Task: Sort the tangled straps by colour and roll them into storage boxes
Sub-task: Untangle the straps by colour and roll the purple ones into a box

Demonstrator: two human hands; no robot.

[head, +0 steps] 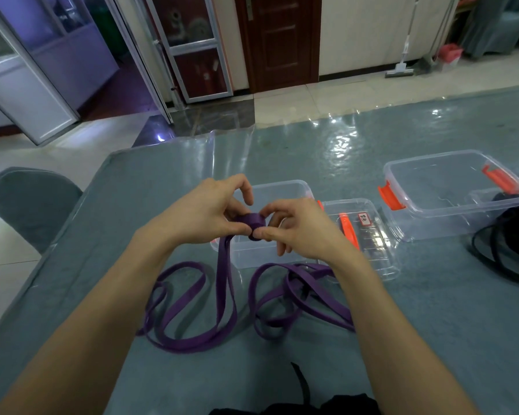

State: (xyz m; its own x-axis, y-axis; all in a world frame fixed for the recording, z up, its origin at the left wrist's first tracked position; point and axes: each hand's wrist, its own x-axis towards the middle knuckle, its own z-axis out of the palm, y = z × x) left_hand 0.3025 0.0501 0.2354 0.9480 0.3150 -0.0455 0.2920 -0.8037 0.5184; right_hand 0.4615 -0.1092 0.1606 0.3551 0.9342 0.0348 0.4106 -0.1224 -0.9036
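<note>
- Grey-blue cloth under a glossy clear sheet covers the bench [432, 324]. At its near edge lies a dark strip [300, 381], cut off by the frame and too dim to identify.
- Loose loops of the purple strap [192, 313] sprawl on the bench just beyond. Those on the right cross over one another.
- Above them, both hands work a small, tight roll [253, 224] of that strap. The left hand [204, 211] pinches it from the side and the right hand [300, 232] nips its end face between thumb and forefinger.
- One length runs straight down from the roll to the loops.
- Likely risks: a slackened pinch could let the roll spring open, and the crossed loops could snag or wind a twist in as they feed.
- Behind the hands stands a clear box [279, 183], partly hidden. Beside it lies a clear piece with an orange handle [349, 232], lid or tray, hard to tell.
- Farther right sits a second box [432, 154], with a black strap [498, 253] heaped against it and cut off.
- Far off are a chair [27, 202] and a dark door [279, 40].
</note>
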